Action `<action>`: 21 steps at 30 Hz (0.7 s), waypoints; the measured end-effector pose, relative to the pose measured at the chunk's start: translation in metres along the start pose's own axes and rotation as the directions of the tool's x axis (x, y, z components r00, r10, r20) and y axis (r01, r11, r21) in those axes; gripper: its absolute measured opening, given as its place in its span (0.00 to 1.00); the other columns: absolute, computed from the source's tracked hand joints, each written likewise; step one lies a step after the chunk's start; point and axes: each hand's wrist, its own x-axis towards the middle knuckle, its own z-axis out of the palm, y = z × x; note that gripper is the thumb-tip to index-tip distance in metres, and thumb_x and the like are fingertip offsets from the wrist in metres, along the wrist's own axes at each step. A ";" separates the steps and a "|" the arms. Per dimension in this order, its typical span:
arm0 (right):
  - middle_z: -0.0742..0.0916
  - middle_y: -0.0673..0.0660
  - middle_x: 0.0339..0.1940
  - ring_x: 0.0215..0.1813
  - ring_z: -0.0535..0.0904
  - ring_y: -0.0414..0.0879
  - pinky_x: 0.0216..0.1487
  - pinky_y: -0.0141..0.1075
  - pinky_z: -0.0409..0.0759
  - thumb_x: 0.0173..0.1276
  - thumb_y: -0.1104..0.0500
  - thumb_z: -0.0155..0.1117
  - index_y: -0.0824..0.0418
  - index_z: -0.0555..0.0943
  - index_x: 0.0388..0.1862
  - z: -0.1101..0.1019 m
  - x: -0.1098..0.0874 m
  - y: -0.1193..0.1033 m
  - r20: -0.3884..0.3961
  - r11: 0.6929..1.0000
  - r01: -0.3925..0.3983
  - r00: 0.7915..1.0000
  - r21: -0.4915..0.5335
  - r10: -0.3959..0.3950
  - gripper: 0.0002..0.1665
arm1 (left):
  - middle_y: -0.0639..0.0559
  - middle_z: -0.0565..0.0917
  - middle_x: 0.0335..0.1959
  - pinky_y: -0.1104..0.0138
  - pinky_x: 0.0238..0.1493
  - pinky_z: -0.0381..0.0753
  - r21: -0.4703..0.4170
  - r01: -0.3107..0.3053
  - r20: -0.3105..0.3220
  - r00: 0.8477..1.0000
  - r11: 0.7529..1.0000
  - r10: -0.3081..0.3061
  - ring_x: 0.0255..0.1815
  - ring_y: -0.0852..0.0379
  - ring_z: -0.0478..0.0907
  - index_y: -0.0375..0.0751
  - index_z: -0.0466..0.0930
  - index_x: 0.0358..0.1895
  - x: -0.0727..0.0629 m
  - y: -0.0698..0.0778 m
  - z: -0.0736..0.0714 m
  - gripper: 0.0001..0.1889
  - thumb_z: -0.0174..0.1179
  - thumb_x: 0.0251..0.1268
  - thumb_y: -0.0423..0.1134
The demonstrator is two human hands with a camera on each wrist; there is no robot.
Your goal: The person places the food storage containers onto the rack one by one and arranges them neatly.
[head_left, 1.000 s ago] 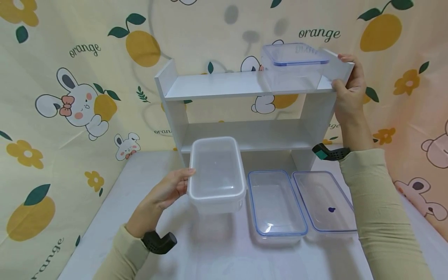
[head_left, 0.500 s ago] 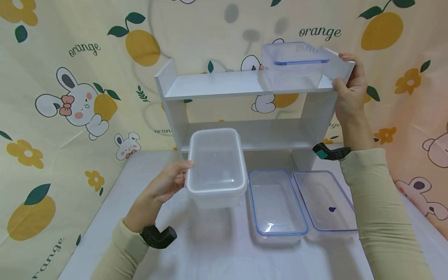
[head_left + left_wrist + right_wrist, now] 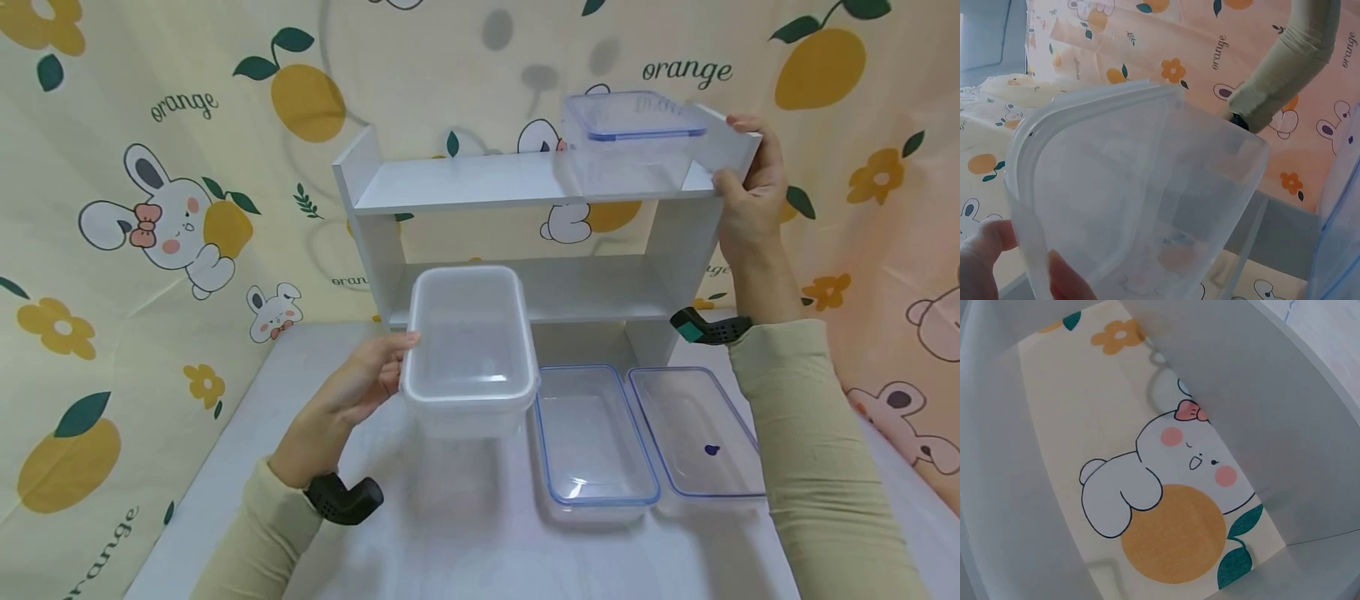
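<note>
A frosted plastic food container [image 3: 468,337] with a whitish lid is held up above the table, in front of the shelf's middle board. My left hand [image 3: 360,379] grips it by its left side, thumb at the lid's rim. In the left wrist view the container [image 3: 1116,181] fills the middle, with fingers [image 3: 1066,278] at its edge. The white shelf [image 3: 480,179] stands at the back of the table. At its top right corner my right hand [image 3: 752,196] grips the side panel. A clear container with a blue-edged lid [image 3: 637,133] sits on the top board at the right.
Two clear containers with blue rims, a left one [image 3: 596,442] and a right one [image 3: 697,433], stand side by side on the white table [image 3: 450,550] below the shelf. A patterned cloth [image 3: 172,333] hangs behind.
The left hand has raised the frosted container and moved it slightly forward, toward the shelf's middle board. The right hand stays on the shelf's side panel.
</note>
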 end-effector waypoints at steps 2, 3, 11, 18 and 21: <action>0.75 0.53 0.63 0.67 0.65 0.49 0.74 0.37 0.69 0.63 0.82 0.46 0.59 0.75 0.51 0.000 0.000 0.000 0.000 1.000 -0.001 1.000 -0.006 0.001 0.26 | 0.61 0.82 0.37 0.74 0.44 0.82 -0.010 0.003 0.002 1.000 1.000 -0.003 0.38 0.67 0.81 0.34 0.65 0.54 0.001 0.004 0.002 0.19 0.48 0.66 0.44; 0.75 0.53 0.63 0.67 0.65 0.49 0.74 0.37 0.69 0.63 0.82 0.46 0.58 0.75 0.51 0.000 0.000 0.000 0.000 1.000 -0.002 1.000 -0.010 0.002 0.26 | 0.61 0.82 0.37 0.74 0.44 0.82 -0.013 0.004 0.008 1.000 1.000 -0.004 0.38 0.67 0.81 0.35 0.65 0.55 0.002 0.005 0.003 0.20 0.47 0.66 0.44; 0.75 0.53 0.62 0.67 0.64 0.48 0.74 0.37 0.68 0.62 0.83 0.45 0.59 0.75 0.50 0.001 0.001 0.002 0.007 1.000 0.004 1.000 0.004 -0.004 0.26 | 0.61 0.80 0.39 0.74 0.47 0.80 -0.028 -0.013 0.031 0.999 1.000 0.014 0.40 0.67 0.80 0.37 0.64 0.56 0.001 0.016 0.005 0.21 0.46 0.66 0.46; 0.72 0.52 0.64 0.69 0.61 0.49 0.72 0.39 0.67 0.62 0.84 0.37 0.59 0.71 0.50 0.002 0.002 0.000 0.065 1.000 -0.004 0.998 0.019 0.002 0.29 | 0.61 0.81 0.38 0.75 0.45 0.80 -0.041 -0.042 0.010 0.999 0.998 0.043 0.39 0.67 0.80 0.38 0.65 0.54 0.003 0.024 0.007 0.19 0.46 0.65 0.46; 0.70 0.51 0.67 0.70 0.60 0.49 0.69 0.37 0.68 0.62 0.85 0.34 0.58 0.70 0.52 0.001 0.002 -0.002 0.093 0.999 -0.025 0.995 0.037 0.022 0.31 | 0.60 0.80 0.39 0.76 0.45 0.81 -0.039 -0.047 -0.001 0.999 0.998 0.047 0.40 0.67 0.80 0.37 0.64 0.57 0.003 0.030 0.009 0.21 0.46 0.65 0.46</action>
